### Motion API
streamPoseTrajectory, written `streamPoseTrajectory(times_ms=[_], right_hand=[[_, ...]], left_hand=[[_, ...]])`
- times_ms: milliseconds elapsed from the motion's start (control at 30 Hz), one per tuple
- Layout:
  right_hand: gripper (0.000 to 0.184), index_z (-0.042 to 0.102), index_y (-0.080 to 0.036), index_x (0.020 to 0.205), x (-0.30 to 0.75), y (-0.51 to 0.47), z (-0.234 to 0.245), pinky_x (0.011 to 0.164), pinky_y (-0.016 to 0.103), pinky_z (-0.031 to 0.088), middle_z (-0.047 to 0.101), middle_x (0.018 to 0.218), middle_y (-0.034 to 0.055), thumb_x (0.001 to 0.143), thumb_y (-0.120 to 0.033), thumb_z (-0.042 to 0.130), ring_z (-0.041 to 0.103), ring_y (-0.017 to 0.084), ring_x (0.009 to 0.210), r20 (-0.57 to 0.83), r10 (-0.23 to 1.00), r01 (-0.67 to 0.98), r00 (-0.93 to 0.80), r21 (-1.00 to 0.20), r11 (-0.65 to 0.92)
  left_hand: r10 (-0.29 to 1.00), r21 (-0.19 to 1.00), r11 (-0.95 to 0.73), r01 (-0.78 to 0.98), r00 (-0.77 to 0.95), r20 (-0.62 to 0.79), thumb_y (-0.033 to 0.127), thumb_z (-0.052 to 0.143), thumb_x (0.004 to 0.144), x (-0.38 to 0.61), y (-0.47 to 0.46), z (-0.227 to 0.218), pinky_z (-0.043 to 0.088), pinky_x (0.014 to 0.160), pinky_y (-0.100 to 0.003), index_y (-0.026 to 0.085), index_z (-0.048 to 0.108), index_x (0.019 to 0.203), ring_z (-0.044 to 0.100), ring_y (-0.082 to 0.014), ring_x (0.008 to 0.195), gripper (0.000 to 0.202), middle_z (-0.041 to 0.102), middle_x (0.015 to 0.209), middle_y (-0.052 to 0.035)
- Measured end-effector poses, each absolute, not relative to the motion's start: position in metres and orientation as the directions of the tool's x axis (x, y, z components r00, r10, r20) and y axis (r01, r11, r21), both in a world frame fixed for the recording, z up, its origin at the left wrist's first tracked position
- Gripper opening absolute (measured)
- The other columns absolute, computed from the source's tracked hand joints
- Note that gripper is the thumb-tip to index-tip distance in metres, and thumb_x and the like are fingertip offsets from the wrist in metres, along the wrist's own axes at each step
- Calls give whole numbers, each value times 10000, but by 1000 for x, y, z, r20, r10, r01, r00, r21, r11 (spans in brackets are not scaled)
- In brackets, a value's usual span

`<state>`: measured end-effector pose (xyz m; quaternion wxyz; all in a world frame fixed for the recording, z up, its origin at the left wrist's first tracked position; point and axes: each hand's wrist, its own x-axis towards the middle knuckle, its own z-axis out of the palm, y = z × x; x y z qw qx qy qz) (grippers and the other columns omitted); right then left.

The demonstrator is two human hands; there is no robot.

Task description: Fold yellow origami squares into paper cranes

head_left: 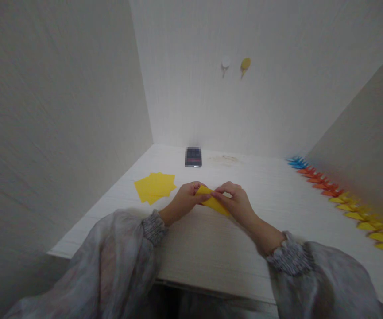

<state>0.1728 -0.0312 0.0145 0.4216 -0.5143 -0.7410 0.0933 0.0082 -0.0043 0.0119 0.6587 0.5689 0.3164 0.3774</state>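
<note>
Both hands meet over the middle of the white table (211,248), pinching one folded piece of yellow paper (214,202). My left hand (185,200) is closed on its left end. My right hand (236,203) is closed on its upper right edge, fingers curled over the fold. The paper slants down to the right between them, just above the table top. Grey loose sleeves cover both forearms.
A fanned stack of yellow paper squares (155,186) lies left of my hands. A small dark box (193,157) stands near the back wall. Along the right edge runs a row of folded paper pieces, blue (295,162), orange (319,182), then yellow (364,217). Two hooks (235,65) hang on the back wall.
</note>
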Motion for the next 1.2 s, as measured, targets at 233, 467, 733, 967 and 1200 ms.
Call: streamPoseTrajectory(times_ms=[233,467,733,967,1200], right_hand=[[104,641,-205,633,172,-32,16,621,292,426,638,620,11,728,-217,599,572,152,643,539,832,651,-130,-587,482],[97,649,-199,641,173,-32,15,607,281,443,636,618,15,724,-222,604,578,148,636,544,831,640,-113,-600,480],[117,637,-201,612,172,-33,15,597,275,442,635,610,12,717,-240,608,578,143,620,535,841,630,-86,-624,461],[121,644,-201,633,171,-34,16,614,277,444,623,639,19,717,-276,600,576,147,647,483,874,597,-56,-685,417],[193,634,-191,738,177,-23,-5,595,291,460,641,708,28,697,-375,595,580,161,640,287,958,398,10,-880,260]], left_hand=[[867,991,69,-113,498,-4,269,671,615,8,-5,14,461,577,-206,119,517,756,553,-67,588,258,579,671,18],[863,992,74,-107,505,-10,269,669,619,8,-4,13,463,566,-199,119,516,762,559,-68,595,258,587,686,11],[860,991,78,-112,510,-10,269,663,628,8,-4,13,458,579,-205,118,518,765,556,-68,595,251,580,685,10],[860,989,86,-122,511,-12,281,654,638,8,-5,13,458,599,-217,121,521,767,564,-79,616,245,591,703,2],[910,984,88,-152,415,-17,288,663,623,6,1,11,456,615,-221,130,503,752,560,-81,612,259,587,693,10]])
